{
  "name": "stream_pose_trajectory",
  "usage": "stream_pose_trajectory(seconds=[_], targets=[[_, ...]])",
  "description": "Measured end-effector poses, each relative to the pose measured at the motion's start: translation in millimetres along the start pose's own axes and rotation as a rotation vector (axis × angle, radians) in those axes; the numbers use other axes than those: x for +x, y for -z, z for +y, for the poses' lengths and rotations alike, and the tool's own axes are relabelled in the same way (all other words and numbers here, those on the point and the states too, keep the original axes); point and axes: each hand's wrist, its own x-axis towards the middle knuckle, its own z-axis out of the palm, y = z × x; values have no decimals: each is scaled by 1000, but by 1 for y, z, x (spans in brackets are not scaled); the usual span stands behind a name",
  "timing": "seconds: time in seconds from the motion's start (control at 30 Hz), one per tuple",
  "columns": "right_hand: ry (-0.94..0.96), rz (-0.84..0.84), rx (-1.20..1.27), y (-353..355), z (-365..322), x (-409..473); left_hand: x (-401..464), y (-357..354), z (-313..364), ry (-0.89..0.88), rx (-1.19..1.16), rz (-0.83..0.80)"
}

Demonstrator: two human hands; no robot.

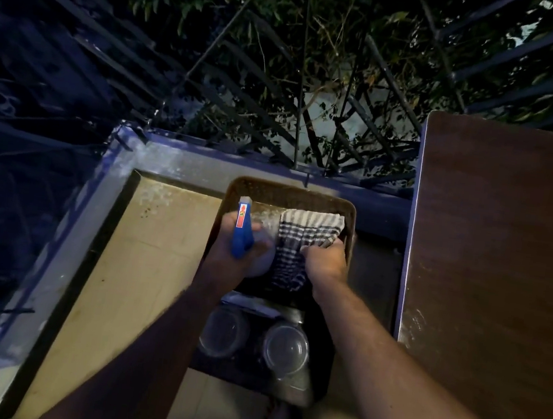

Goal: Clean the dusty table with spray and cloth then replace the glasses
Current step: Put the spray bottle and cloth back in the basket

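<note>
- The spray (246, 237), its blue head pointing away, is gripped by the left hand (228, 255), fingers wrapped round the bottle.
- The striped cloth (302, 240) is clutched by the closed fingers of the right hand (326, 261), just right of the spray.
- A brown table (291, 192) lies under both hands.
- Two glasses (255, 341) stand nearer than the fingers, below the wrists, side by side.

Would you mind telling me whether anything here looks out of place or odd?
Nothing looks spilled or broken. The left hand holds the blue-topped spray bottle and the right hand grips the striped cloth over the small brown table. Two clear glasses sit low beside it, apparently on the floor, which suits the cleaning.
</note>
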Motion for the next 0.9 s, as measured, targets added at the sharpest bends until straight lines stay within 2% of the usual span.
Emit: stream_pose_trajectory(seconds=[0.13,0.23,0.4,0.57,0.8,0.9], targets=[[199,65,-108,16,-2,-19,-6,3,-2,6,28,-36],[399,123,-57,27,10,-38,-17,8,1,10,35,-27],[639,307,-59,43,44,-81,-46,12,-1,-99,162,-3],[548,363,19,44,82,-109,-78,14,-1,-126,144,78],[557,269,-135,46,117,-100,-117,19,-15,-104,138,92],[503,208,-121,44,119,-98,-132,23,-17,-106,177,79]])
